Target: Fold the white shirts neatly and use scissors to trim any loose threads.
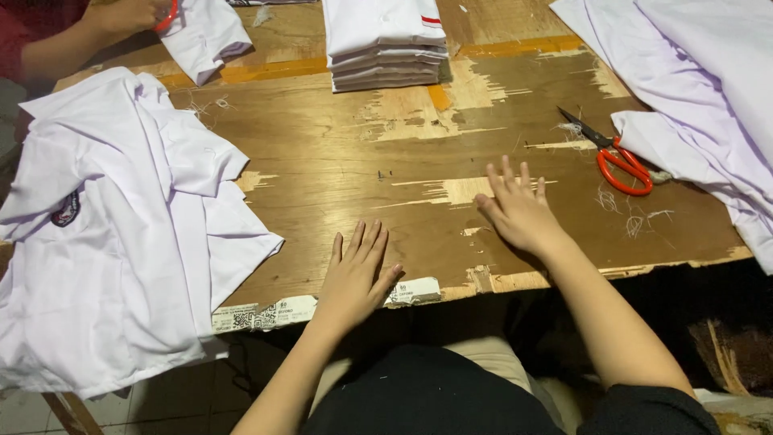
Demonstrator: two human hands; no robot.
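My left hand (356, 271) lies flat, palm down, on the worn wooden table (338, 161) near its front edge, fingers slightly spread and holding nothing. My right hand (517, 209) also rests flat on the bare wood a little farther in, empty. A heap of white shirts (121, 234) with a dark round badge lies left of my left hand, hanging over the table's edge. Red-handled scissors (616, 157) lie to the right of my right hand, blades shut, near loose thread scraps.
A neat stack of folded white shirts (385, 44) sits at the far middle. More white cloth (700, 89) is piled at the right. At the top left another person's hand (129, 14) holds red-handled scissors over a white garment (211, 36). Paper stickers (266, 314) line the front edge.
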